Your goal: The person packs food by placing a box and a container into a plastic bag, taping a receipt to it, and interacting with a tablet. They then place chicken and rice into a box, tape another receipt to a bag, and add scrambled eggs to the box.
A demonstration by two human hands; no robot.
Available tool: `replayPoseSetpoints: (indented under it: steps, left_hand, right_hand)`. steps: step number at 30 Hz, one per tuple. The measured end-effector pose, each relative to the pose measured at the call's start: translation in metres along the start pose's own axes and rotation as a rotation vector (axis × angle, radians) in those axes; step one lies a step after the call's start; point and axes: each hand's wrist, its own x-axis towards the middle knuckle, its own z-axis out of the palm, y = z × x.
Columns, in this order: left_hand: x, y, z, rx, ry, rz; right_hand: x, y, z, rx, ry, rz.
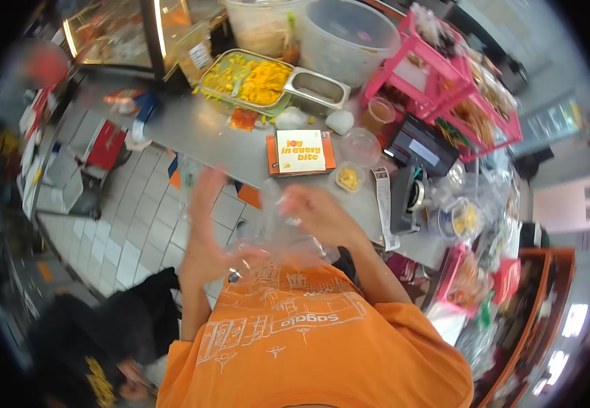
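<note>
Well, of the hands, the left (204, 234) is spread open against clear plastic (278, 234) (thin, crumpled) that the right (317, 214) grasps.

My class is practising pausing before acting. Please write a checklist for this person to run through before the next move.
1. Clear plastic between the hands: ok.
2. Left hand gripping it: cannot tell; the fingers are spread and blurred.
3. Right hand free for another item: not ok, it is at the plastic.
4. "Joy in every bite" box resting on the counter: ok.
5. Small clear cup of yellow food sealed: cannot tell.
6. Yellow food all inside its metal tray: not ok, bits lie outside.
</note>
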Motion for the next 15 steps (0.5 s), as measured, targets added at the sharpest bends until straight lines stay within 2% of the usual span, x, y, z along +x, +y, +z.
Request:
replayPoseSetpoints:
  steps: [1,3,4,6,7,8,10,11,12,14,15]
  left_hand:
    - [0.012,-0.012,0.003,-0.021,-0.020,0.023]
    - [0.027,-0.038,0.007,-0.264,-0.346,0.192]
    - [0.027,-0.052,0.000,-0.277,-0.371,0.211]
    - [0.033,-0.081,-0.016,-0.301,-0.541,-0.015]
    - [0.036,-0.078,-0.021,-0.373,-0.592,-0.056]
    - [0.039,-0.077,-0.021,-0.388,-0.619,-0.036]
    - [0.040,-0.071,-0.016,-0.264,-0.534,0.124]
    - [0.043,-0.066,-0.007,-0.260,-0.493,0.263]
    - [0.037,-0.069,-0.003,-0.286,-0.517,0.266]
    - [0.025,-0.078,0.009,-0.328,-0.744,0.186]
    - [0.025,-0.077,0.012,-0.406,-0.837,0.058]
  right_hand:
    - [0.003,-0.017,0.006,0.002,0.036,0.007]
    - [0.009,-0.049,0.018,-0.333,-0.058,-0.165]
    - [0.010,-0.052,0.019,-0.327,-0.027,-0.153]
    - [0.012,-0.057,0.007,-0.389,0.104,0.052]
    - [0.011,-0.052,0.010,-0.338,0.169,0.055]
    - [0.011,-0.053,0.015,-0.334,0.201,0.074]
    - [0.009,-0.055,0.027,-0.486,0.249,-0.026]
    - [0.009,-0.056,0.035,-0.480,0.274,0.006]
    - [0.012,-0.058,0.043,-0.474,0.259,0.060]
    - [0.016,-0.059,0.045,-0.478,0.254,0.116]
    - [0.017,-0.058,0.044,-0.496,0.317,0.129]
